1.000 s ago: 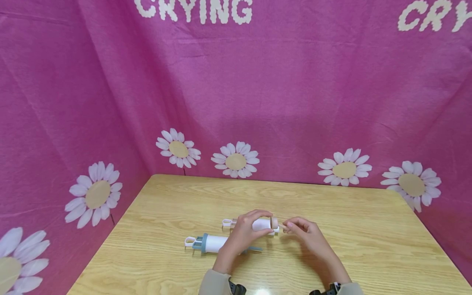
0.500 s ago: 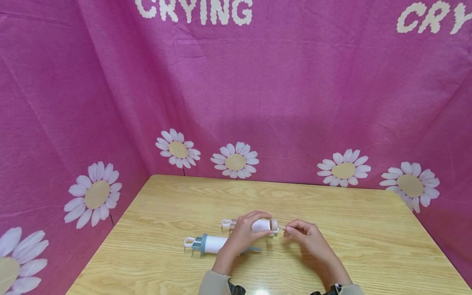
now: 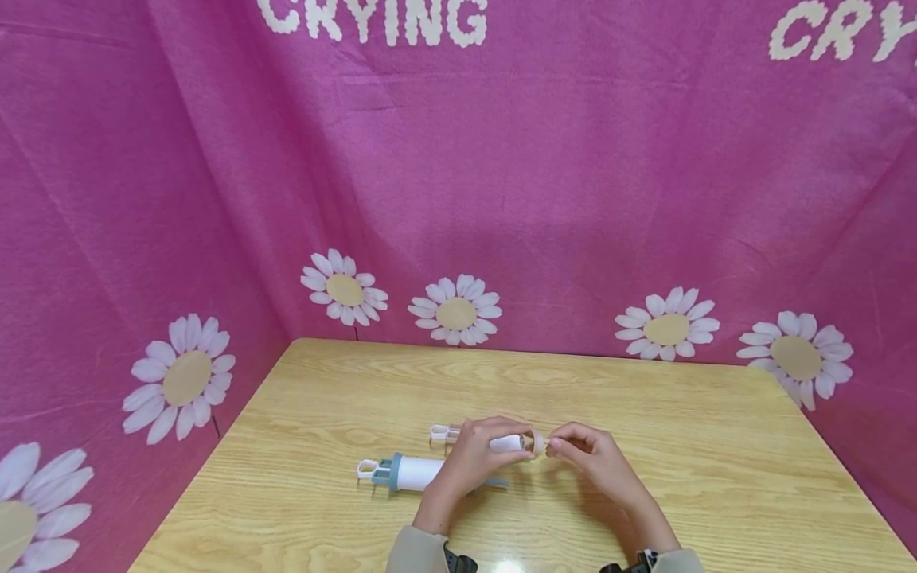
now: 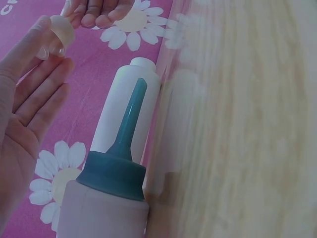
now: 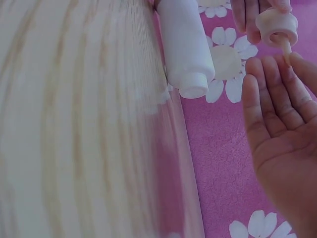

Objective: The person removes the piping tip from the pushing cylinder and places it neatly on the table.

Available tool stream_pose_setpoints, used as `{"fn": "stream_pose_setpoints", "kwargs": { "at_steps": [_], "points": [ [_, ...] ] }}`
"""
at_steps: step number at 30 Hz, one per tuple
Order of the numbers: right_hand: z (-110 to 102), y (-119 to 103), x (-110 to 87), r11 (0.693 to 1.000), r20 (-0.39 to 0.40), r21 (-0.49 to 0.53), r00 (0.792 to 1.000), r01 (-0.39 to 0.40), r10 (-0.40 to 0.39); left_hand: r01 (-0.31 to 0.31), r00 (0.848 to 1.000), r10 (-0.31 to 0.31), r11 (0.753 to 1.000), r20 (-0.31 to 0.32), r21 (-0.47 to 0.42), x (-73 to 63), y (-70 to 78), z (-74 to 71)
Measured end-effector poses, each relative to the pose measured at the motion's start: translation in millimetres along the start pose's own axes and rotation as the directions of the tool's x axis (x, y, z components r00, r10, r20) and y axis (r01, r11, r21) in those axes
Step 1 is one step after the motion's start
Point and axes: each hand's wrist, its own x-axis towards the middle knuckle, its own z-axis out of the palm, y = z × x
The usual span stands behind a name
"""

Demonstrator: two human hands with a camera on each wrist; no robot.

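My left hand (image 3: 470, 455) holds a cream screw cap (image 5: 277, 25) between thumb and fingers. From the cap runs a thin nozzle (image 5: 286, 45), which my right hand (image 3: 600, 460) pinches between thumb and forefinger. Just beyond the left hand lies a white syringe barrel (image 3: 505, 443), its narrow bare neck (image 5: 194, 83) pointing right; the left hand covers part of it. A second large syringe (image 3: 418, 473) rests nearer me, partly behind the left wrist. It has a white barrel and a teal collar, and its teal nozzle (image 4: 131, 119) points right.
White pull rings (image 3: 368, 469) stick out at the left ends of both syringes. The wooden table (image 3: 716, 477) runs back to a magenta cloth (image 3: 559, 199) printed with daisies. Dark bands sit on both wrists.
The cream cap has shifted slightly right and down and sits at a different tilt. Both hands have moved only a little. The syringes on the table stay put.
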Motion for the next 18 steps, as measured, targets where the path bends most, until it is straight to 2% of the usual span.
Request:
{"fn": "stream_pose_setpoints", "kwargs": {
  "at_steps": [3,10,14,18],
  "points": [
    [0.2,-0.4,-0.3,1.0,0.011,0.008,1.0,0.01,-0.01,-0.034,0.999,0.034,0.999,-0.014,-0.009,-0.4,0.2,-0.9],
    [0.7,-0.6,-1.0,1.0,0.025,0.026,1.0,0.018,-0.018,-0.069,0.997,0.068,0.997,-0.035,-0.028,0.0,-0.9,-1.5],
    [3.4,-1.4,-0.3,1.0,-0.011,0.007,1.0,0.013,-0.013,-0.069,0.997,0.067,0.997,-0.044,-0.045,-0.1,-2.2,-1.3],
    [9.2,-3.7,0.1,1.0,-0.041,0.002,0.999,0.025,-0.024,-0.095,0.993,0.093,0.995,-0.071,-0.035,-0.3,-2.6,-0.4]
  ]
}}
